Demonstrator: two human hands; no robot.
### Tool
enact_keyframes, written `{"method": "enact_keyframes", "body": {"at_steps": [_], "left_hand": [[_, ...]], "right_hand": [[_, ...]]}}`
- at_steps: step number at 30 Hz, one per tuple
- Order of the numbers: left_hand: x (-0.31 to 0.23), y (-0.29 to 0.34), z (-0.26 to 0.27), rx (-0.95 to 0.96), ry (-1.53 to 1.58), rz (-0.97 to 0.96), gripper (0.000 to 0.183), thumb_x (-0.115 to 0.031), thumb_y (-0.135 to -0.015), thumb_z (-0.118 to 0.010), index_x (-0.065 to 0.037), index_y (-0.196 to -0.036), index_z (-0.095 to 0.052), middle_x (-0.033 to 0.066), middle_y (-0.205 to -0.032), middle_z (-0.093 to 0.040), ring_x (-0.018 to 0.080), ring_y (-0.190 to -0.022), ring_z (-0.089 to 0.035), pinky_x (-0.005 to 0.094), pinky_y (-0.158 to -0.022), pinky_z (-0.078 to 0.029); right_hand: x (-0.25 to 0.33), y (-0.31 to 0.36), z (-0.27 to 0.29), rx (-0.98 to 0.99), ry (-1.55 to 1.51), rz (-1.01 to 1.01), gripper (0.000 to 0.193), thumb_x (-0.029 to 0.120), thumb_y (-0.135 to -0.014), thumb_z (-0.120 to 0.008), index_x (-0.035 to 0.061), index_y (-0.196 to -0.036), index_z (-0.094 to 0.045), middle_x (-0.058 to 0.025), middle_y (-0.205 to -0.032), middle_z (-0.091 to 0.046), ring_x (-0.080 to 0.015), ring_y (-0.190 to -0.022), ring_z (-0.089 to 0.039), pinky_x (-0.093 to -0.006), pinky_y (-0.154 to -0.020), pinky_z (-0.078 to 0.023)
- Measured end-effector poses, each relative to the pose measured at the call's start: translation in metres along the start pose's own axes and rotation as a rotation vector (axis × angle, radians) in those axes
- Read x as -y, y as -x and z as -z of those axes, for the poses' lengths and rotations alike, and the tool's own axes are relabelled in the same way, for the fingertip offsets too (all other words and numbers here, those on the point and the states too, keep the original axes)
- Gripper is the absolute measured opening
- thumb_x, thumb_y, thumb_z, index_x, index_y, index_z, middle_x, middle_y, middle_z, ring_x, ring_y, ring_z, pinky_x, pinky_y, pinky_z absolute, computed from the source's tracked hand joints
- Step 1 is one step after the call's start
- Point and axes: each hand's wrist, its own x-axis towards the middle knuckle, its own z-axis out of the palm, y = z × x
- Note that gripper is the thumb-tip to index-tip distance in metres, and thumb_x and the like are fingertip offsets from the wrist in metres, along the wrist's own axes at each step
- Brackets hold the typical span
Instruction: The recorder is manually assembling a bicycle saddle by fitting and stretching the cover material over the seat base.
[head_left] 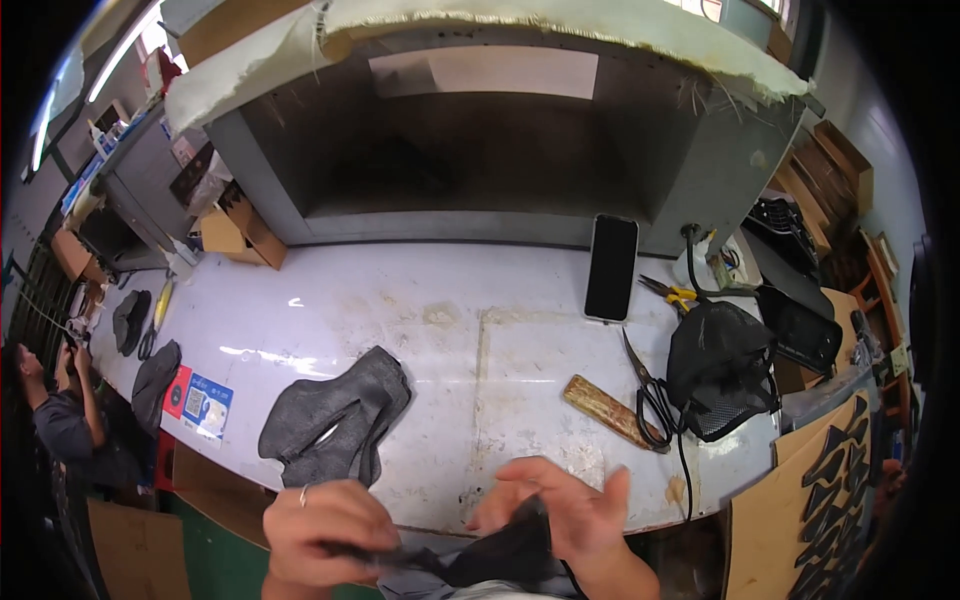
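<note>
Close to me, below the table's front edge, a dark, soft piece of material [500, 555] is stretched between my hands, blurred by motion. My left hand [330, 535], with a ring on one finger, is closed on its left end. At the other end my right hand [580, 515] has its fingers apart and thumb raised, with the dark material against the palm side. Just beyond my left hand lies a grey felt-like piece [340, 418] with a slit, shaped like a shoe upper. What the dark piece is, I cannot make out.
On the white table [500, 400] to the right lie a phone [611, 268], yellow-handled pliers [670, 293], black scissors [650, 395], a worn wooden block [612, 410] and a black mesh bag [720, 370]. A grey open-fronted cabinet [690, 150] stands behind. Another person [75, 420] sits far left.
</note>
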Motion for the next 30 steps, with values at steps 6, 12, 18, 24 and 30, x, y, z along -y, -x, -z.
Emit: {"method": "enact_keyframes", "body": {"at_steps": [6, 12, 18, 24, 30], "left_hand": [[-0.038, -0.017, -0.018, 0.333, -0.235, -0.236, 0.018, -0.009, -0.092, -0.063, 0.006, -0.084, -0.072, 0.0129, -0.086, -0.067, 0.0272, -0.077, -0.069, 0.0330, -0.065, -0.059], [-0.032, -0.025, -0.021, 0.367, -0.427, -0.194, 0.015, -0.012, -0.083, -0.073, -0.002, -0.094, -0.073, 0.0097, -0.089, -0.068, 0.0277, -0.080, -0.069, 0.0359, -0.066, -0.056], [-0.088, -0.060, -0.042, 0.482, -0.721, -0.167, 0.033, -0.023, -0.081, -0.070, 0.000, -0.104, -0.065, 0.0141, -0.094, -0.061, 0.0314, -0.075, -0.059, 0.0404, -0.068, -0.048], [-0.074, -0.051, -0.055, 0.333, -0.936, -0.429, 0.025, -0.006, -0.069, -0.074, 0.000, -0.092, -0.065, 0.0100, -0.091, -0.064, 0.0256, -0.079, -0.062, 0.0388, -0.071, -0.050], [-0.083, -0.049, -0.064, 0.324, -0.939, -0.427, 0.024, -0.005, -0.068, -0.075, 0.000, -0.090, -0.066, 0.0095, -0.092, -0.066, 0.0250, -0.079, -0.062, 0.0383, -0.069, -0.051]], "right_hand": [[0.013, -0.001, -0.039, -0.085, 0.340, 0.040, 0.055, 0.056, -0.088, -0.060, 0.0018, -0.091, -0.053, -0.0084, -0.089, -0.046, -0.0228, -0.087, -0.048, -0.0426, -0.089, -0.041], [0.027, -0.004, -0.045, -0.128, 0.371, 0.126, 0.035, 0.036, -0.095, -0.056, 0.0014, -0.088, -0.056, -0.0092, -0.089, -0.045, -0.0203, -0.082, -0.045, -0.0348, -0.081, -0.038], [0.056, -0.029, -0.085, -0.074, 1.070, -0.055, 0.013, 0.008, -0.091, -0.064, -0.0013, -0.096, -0.057, -0.0076, -0.097, -0.054, -0.0183, -0.091, -0.053, -0.0289, -0.081, -0.042], [0.052, -0.027, -0.084, -0.236, 1.088, 0.050, 0.013, 0.013, -0.095, -0.063, 0.0005, -0.094, -0.057, -0.0010, -0.084, -0.056, -0.0093, -0.078, -0.052, -0.0239, -0.072, -0.043], [0.051, -0.038, -0.075, -0.142, 0.724, -0.177, 0.019, 0.019, -0.101, -0.056, 0.0014, -0.097, -0.059, 0.0016, -0.087, -0.057, -0.0058, -0.080, -0.051, -0.0224, -0.071, -0.043]]}}
